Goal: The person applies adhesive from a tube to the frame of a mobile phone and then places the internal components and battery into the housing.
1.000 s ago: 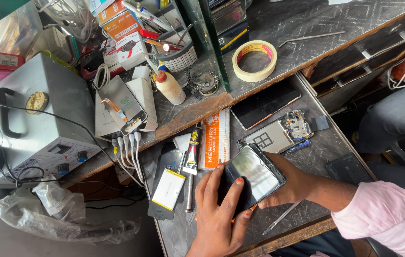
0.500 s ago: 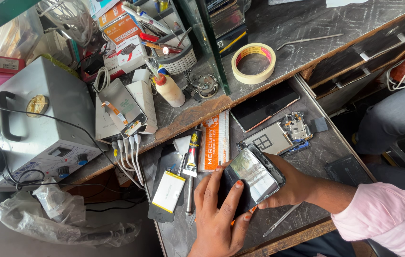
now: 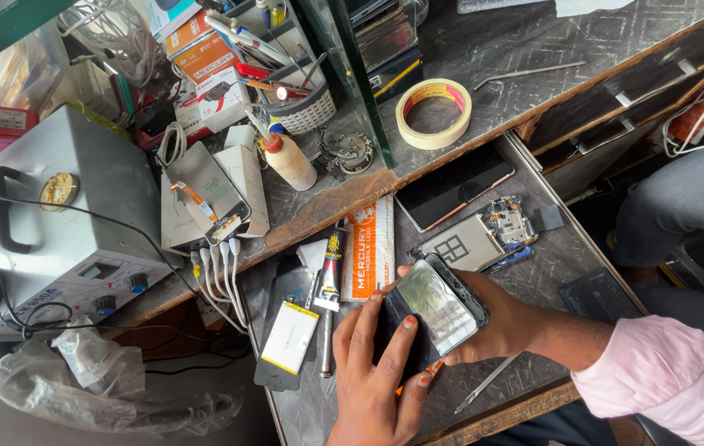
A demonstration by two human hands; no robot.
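Note:
A dark smartphone (image 3: 430, 314) with a glossy, reflective screen lies tilted on the low metal work surface (image 3: 550, 272). My right hand (image 3: 505, 322), in a pink sleeve, grips its right side from underneath. My left hand (image 3: 373, 384) lies flat with fingers spread over the phone's left end, pressing on it. An orange object peeks out just under the phone.
Around the phone lie a glue tube (image 3: 331, 268), an orange and white packet (image 3: 368, 248), a phone battery (image 3: 288, 336), an opened phone with circuit board (image 3: 484, 235), a black phone (image 3: 454, 187) and tweezers (image 3: 484, 381). The upper shelf holds a tape roll (image 3: 433, 112), a bottle (image 3: 288, 161) and a grey power supply (image 3: 54, 223).
The view has shifted slightly. Both hands stay on the phone, which has barely moved.

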